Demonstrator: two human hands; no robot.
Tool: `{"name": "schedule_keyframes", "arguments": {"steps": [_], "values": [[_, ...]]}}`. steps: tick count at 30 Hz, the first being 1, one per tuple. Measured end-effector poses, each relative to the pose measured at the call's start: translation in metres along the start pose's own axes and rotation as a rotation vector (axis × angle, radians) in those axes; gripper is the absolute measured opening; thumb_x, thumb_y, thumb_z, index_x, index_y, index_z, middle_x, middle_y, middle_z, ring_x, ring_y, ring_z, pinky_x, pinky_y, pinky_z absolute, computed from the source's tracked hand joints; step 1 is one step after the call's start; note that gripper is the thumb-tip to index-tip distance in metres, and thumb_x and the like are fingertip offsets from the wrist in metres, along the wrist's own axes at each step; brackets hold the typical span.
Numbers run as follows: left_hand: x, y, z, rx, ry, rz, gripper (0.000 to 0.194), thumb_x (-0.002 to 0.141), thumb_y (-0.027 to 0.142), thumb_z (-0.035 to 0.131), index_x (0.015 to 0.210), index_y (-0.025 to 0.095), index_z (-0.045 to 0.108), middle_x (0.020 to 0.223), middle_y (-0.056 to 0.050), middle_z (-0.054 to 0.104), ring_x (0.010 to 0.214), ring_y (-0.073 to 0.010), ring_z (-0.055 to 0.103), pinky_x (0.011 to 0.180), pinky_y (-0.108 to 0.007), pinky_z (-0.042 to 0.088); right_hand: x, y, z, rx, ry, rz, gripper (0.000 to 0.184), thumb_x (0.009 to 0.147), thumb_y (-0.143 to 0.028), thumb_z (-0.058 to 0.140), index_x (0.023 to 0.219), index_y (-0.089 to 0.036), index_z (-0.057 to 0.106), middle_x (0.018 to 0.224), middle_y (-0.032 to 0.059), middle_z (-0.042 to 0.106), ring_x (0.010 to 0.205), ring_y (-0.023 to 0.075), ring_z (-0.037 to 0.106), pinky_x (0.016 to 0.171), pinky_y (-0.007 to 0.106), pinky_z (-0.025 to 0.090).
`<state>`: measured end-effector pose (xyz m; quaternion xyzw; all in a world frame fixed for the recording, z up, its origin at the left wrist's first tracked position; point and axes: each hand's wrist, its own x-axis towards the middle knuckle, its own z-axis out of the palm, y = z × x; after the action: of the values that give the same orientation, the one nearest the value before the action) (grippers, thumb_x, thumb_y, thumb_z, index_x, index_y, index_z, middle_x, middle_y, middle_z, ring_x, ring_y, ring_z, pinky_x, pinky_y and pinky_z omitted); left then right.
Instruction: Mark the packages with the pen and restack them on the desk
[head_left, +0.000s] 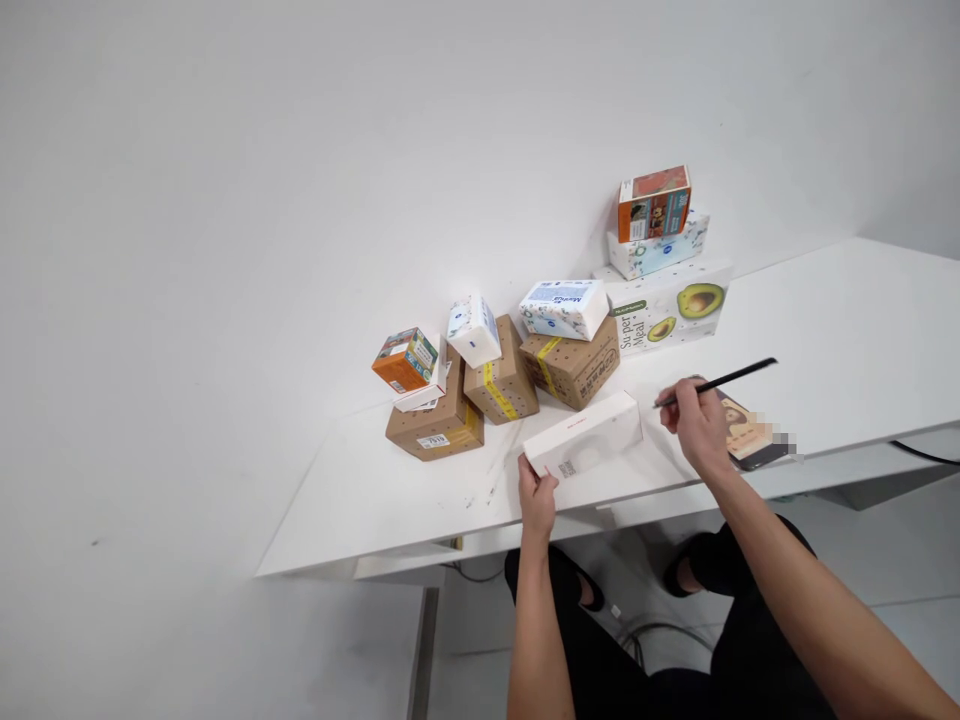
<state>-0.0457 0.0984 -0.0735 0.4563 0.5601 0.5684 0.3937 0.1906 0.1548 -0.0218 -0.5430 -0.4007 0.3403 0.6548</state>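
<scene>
My left hand (538, 497) grips the near left end of a long white box (585, 440), thumb on its front face. The box lies along the front of the white table (390, 510). To its right, my right hand (697, 425) holds a thin black pen (739, 378), its far end slanting up to the right. The pen's lower tip shows just left of my fingers, apart from the box. Under and beside my right hand lies a dark phone (756, 457) with a picture on its screen, partly blurred and partly hidden by the hand.
Behind stand cardboard boxes (499, 385) topped with white tissue packs (474, 328) and a small orange box (405, 360). At the back right, an avocado-printed box (667, 308) carries another tissue pack (664, 250) and an orange box (654, 205). A wall rises behind the table.
</scene>
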Motion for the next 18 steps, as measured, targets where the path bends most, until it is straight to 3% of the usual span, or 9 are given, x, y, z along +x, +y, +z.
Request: {"name": "schedule_keyframes", "arguments": {"steps": [3, 6, 8, 10, 13, 18], "values": [[0.0, 0.001, -0.004, -0.14, 0.013, -0.012, 0.059, 0.067, 0.019, 0.053, 0.126, 0.02, 0.043, 0.111, -0.006, 0.065, 0.102, -0.0206, 0.061, 0.088, -0.032, 0.047, -0.002, 0.019, -0.013, -0.503, -0.138, 0.009, 0.025, 0.087, -0.041, 0.046, 0.077, -0.02, 0.055, 0.059, 0.0024, 0.059, 0.058, 0.0185, 0.057, 0.057, 0.028, 0.041], [0.0, 0.002, -0.009, -0.195, 0.028, -0.044, 0.067, 0.075, 0.026, 0.053, 0.138, 0.022, 0.032, 0.124, -0.009, 0.061, 0.112, -0.0212, 0.059, 0.093, -0.033, 0.046, -0.005, 0.027, -0.014, -0.908, -0.344, 0.019, 0.032, 0.09, -0.039, 0.044, 0.104, -0.014, 0.058, 0.079, 0.0125, 0.069, 0.079, 0.0273, 0.065, 0.068, 0.034, 0.043], [0.001, 0.001, -0.013, -0.202, 0.02, -0.041, 0.064, 0.078, 0.03, 0.053, 0.138, 0.022, 0.035, 0.128, -0.01, 0.059, 0.117, -0.0227, 0.057, 0.096, -0.034, 0.045, -0.007, 0.025, -0.009, -1.083, -0.415, 0.049, 0.042, 0.092, -0.038, 0.04, 0.122, -0.011, 0.051, 0.089, 0.0179, 0.07, 0.087, 0.0307, 0.066, 0.069, 0.035, 0.043], [0.002, -0.003, -0.016, -0.195, 0.015, -0.019, 0.056, 0.079, 0.033, 0.054, 0.132, 0.02, 0.045, 0.13, -0.011, 0.058, 0.12, -0.0246, 0.055, 0.098, -0.036, 0.045, -0.008, 0.022, -0.004, -1.187, -0.451, 0.069, 0.046, 0.093, -0.037, 0.038, 0.129, -0.01, 0.045, 0.094, 0.0198, 0.07, 0.091, 0.0319, 0.065, 0.068, 0.036, 0.042], [0.005, -0.01, -0.018, -0.159, 0.037, 0.02, 0.044, 0.079, 0.036, 0.055, 0.119, 0.018, 0.058, 0.129, -0.01, 0.059, 0.122, -0.0259, 0.052, 0.102, -0.037, 0.042, -0.01, 0.02, -0.001, -1.234, -0.487, 0.04, 0.039, 0.094, -0.035, 0.036, 0.124, -0.013, 0.05, 0.102, 0.0186, 0.068, 0.094, 0.0302, 0.065, 0.069, 0.035, 0.042], [0.005, -0.016, -0.016, -0.086, 0.073, 0.041, 0.042, 0.083, 0.04, 0.051, 0.116, 0.016, 0.06, 0.125, -0.011, 0.061, 0.119, -0.0255, 0.054, 0.101, -0.037, 0.041, -0.012, 0.025, -0.003, -1.237, -0.462, 0.008, 0.035, 0.095, -0.035, 0.035, 0.116, -0.015, 0.055, 0.11, 0.0162, 0.063, 0.095, 0.028, 0.064, 0.067, 0.034, 0.043]]}}
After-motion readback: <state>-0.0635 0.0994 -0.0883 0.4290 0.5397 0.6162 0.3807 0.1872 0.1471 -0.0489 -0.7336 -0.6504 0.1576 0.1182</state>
